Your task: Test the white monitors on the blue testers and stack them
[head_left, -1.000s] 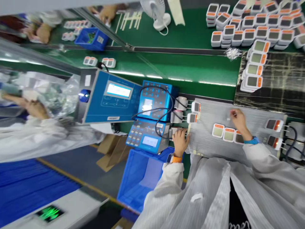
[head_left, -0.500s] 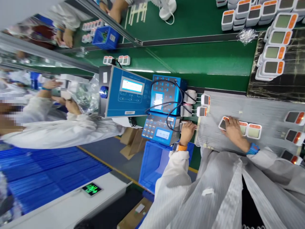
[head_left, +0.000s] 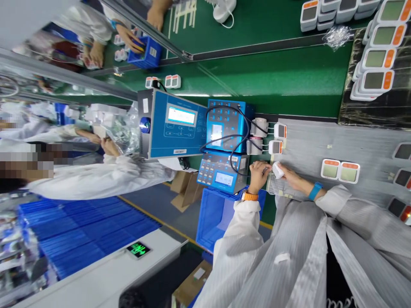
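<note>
My right hand point(head_left: 288, 175) grips a small white display device point(head_left: 278, 170), tilted at the left edge of the grey mat point(head_left: 308, 145). Just left of it, my left hand point(head_left: 259, 173) has its fingers closed at the end of a black cable; whatever they hold is hidden. Beyond my left hand, two white cable-end fixtures point(head_left: 254, 146) are joined by thin prongs to two display devices point(head_left: 275, 147) with orange strips. On the mat to the right lie two more display devices point(head_left: 349, 172), side by side with grey-green screens.
Blue test instruments point(head_left: 180, 124) with screens and keys stand left of the mat. Below them is a blue bin point(head_left: 208, 222). Stacked display devices point(head_left: 377, 81) rest on a dark board point(head_left: 362, 109) at upper right. Co-workers' hands point(head_left: 111, 146) are at the left.
My right hand has lifted one display device off the row on the mat and carried it left to my left hand. The view has shifted slightly.
</note>
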`<state>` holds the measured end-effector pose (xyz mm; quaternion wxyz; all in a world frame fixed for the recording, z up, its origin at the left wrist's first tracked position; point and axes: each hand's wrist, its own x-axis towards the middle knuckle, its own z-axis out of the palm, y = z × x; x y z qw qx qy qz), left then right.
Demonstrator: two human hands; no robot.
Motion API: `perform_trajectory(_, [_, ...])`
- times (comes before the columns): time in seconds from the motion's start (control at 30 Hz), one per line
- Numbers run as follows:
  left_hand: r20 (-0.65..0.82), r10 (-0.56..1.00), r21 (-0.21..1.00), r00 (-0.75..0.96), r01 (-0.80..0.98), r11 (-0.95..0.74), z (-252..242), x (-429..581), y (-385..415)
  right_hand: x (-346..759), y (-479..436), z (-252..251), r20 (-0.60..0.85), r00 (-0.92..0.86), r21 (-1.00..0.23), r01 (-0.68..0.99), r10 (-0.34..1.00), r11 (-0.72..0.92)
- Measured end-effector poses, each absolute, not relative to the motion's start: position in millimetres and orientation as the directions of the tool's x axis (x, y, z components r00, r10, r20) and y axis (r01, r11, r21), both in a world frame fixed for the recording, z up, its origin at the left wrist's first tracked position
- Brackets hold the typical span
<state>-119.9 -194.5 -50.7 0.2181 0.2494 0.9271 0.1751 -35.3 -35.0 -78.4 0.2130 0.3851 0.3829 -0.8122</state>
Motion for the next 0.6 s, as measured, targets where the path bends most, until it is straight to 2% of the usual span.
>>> perform_trajectory(0.07, [-0.297,0.542,0.432,-0.787,0.395,0.811,-52.3,-119.6,-194.7,-37.0,-33.5,-75.4,-0.816,-0.574,-0.405,0.649,-0.065,-0.644])
perform_trajectory(0.23, [-0.255,0.565,0.455,-0.785,0.418,0.786,-55.2,-118.9,-196.6,-41.9,-33.3,-67.1,-0.829,-0.554,-0.384,0.662,-0.074,-0.644])
perform_trajectory(0.6, [-0.201,0.574,0.447,-0.794,0.447,0.775,-65.2,-118.6,-198.5,-44.1,-40.0,-59.1,-0.806,-0.591,-0.493,0.691,-0.020,-0.528])
